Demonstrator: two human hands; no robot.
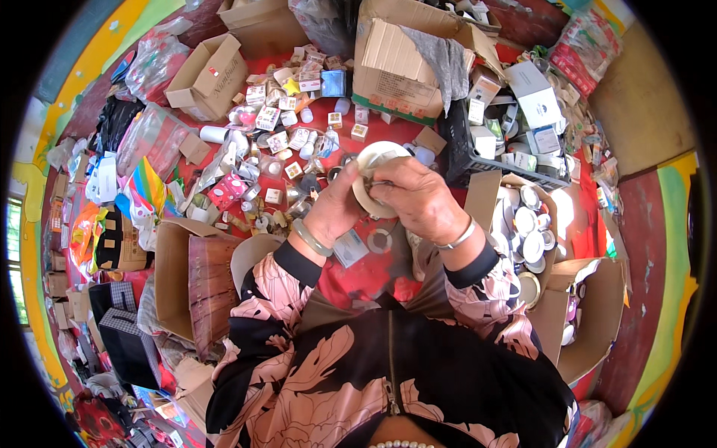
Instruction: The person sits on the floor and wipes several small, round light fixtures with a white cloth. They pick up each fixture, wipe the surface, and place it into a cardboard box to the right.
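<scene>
In front of my chest I hold a round, cream-white, ring-shaped fitting (379, 152), which looks like a downlight. My left hand (332, 210) grips its left edge with the thumb up along the side. The bent fingers of my right hand (424, 198) are closed over its middle and hide the centre. Below my hands, a small white-and-blue packet (350, 249) and a pale flat ring (379, 240) lie on the red floor covering (355, 282). Beside my right forearm stands a cardboard box of round white fittings (528, 221).
Small boxes, bulbs and loose parts (291, 142) are heaped ahead to the left. A large carton (396, 71) stands at the back, with a black crate (515, 168) of boxes to its right. Open cartons (173, 269) (590, 321) flank me.
</scene>
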